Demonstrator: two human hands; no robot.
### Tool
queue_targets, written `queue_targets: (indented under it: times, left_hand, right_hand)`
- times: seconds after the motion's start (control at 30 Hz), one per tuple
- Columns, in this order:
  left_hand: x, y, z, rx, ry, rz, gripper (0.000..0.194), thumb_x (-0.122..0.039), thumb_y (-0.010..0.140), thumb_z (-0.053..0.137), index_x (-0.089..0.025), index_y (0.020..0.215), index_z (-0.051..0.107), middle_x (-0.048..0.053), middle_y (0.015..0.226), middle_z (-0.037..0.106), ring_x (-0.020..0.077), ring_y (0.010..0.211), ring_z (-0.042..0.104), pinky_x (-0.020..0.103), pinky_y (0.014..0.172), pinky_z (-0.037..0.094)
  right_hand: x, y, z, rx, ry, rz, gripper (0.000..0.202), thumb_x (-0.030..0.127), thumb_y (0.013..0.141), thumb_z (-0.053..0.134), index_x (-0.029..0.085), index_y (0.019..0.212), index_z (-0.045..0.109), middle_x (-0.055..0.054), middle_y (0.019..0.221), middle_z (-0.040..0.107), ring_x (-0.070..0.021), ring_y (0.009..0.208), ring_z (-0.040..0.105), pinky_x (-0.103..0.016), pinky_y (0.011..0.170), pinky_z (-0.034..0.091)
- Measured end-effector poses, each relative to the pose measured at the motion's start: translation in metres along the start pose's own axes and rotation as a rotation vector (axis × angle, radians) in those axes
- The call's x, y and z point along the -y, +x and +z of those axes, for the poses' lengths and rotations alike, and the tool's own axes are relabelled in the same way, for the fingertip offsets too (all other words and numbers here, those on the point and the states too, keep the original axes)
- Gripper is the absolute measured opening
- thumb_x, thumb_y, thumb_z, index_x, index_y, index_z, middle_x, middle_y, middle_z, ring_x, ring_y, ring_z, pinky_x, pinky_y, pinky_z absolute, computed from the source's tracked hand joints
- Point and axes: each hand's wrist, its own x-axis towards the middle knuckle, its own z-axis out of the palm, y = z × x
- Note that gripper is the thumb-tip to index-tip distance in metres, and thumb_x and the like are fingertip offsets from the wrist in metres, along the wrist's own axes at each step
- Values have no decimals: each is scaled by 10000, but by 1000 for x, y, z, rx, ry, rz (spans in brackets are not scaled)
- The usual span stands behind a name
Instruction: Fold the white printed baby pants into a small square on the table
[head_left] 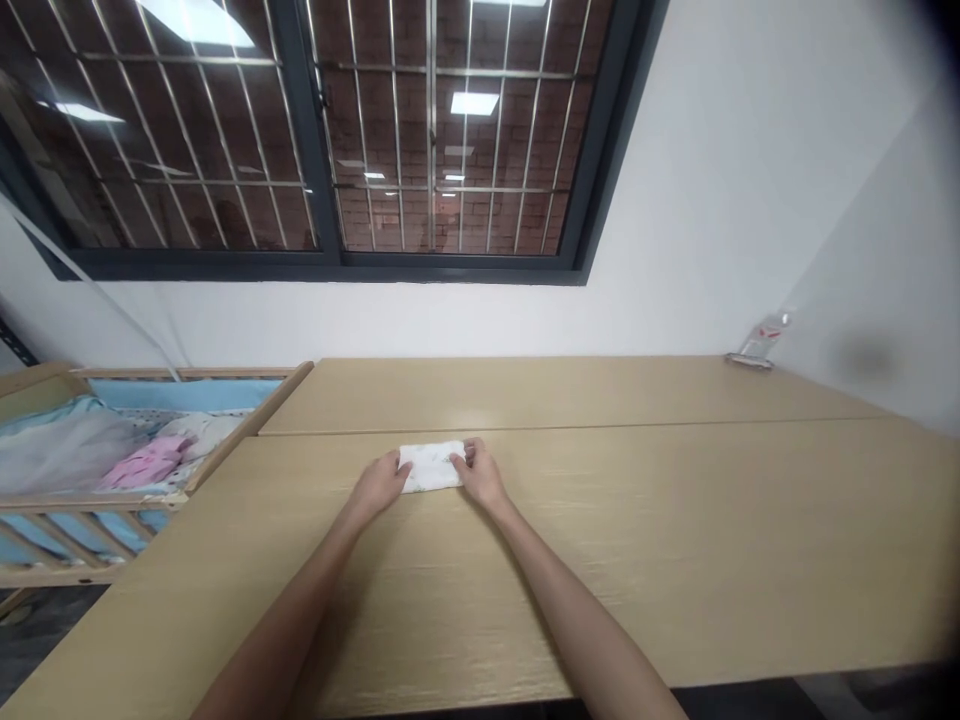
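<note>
A small white folded cloth (432, 467) with faint printed marks is on or just above the wooden table, near its middle seam. My left hand (381, 483) pinches the cloth's left edge, thumb on top. At the right edge, my right hand (478, 472) grips it between thumb and curled fingers. The cloth looks flat and rectangular between the two hands. Whether its underside touches the table cannot be made out.
The light wooden table (675, 520) stretches wide under a barred window (450, 265). On the left stands a wooden crib (247, 425) with blue lining, and a pink cloth (150, 462) inside. A clear plastic packet (761, 338) lies at the back right corner.
</note>
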Motion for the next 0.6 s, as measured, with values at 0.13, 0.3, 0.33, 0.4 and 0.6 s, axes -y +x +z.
queue_targets:
  times: [0.13,0.3,0.33,0.4,0.6]
  left_hand:
    - [0,-3,13,-94,107,-82,260,-403,949,497,-182,955,633,155,928,732,308,896,698,393,806,493]
    - [-7,-12,14,-244,151,-52,383,-400,962,500,-136,1233,564,183,1185,689,326,1159,636,442,988,472]
    - [-9,-14,16,-283,154,-21,458,-410,983,461,-116,1332,503,203,1321,627,322,1277,567,449,1061,434]
    - [-14,-17,22,-342,143,113,584,-448,1019,366,-87,1478,357,216,1529,457,297,1448,401,445,1172,344]
    - [-21,-15,56,-219,147,453,733,-554,1036,245,-94,1600,162,186,1662,249,271,1559,181,477,1253,236]
  right_hand:
    - [-2,-4,6,-111,-105,-46,398,319,837,595,172,1202,530,-94,1032,645,-242,935,640,-386,863,532]
    - [11,-12,1,-172,-299,-197,420,340,934,498,146,1306,524,-183,1270,568,-287,1164,587,-450,1014,494]
    - [16,-13,0,-160,-354,-267,434,336,961,463,135,1342,518,-193,1311,560,-294,1228,556,-463,1061,463]
    - [25,-16,1,-69,-473,-423,481,313,992,408,126,1430,483,-195,1437,515,-292,1363,462,-471,1153,378]
    - [28,-23,15,338,-743,-585,655,298,981,437,125,1597,294,-136,1649,312,-264,1540,224,-452,1260,181]
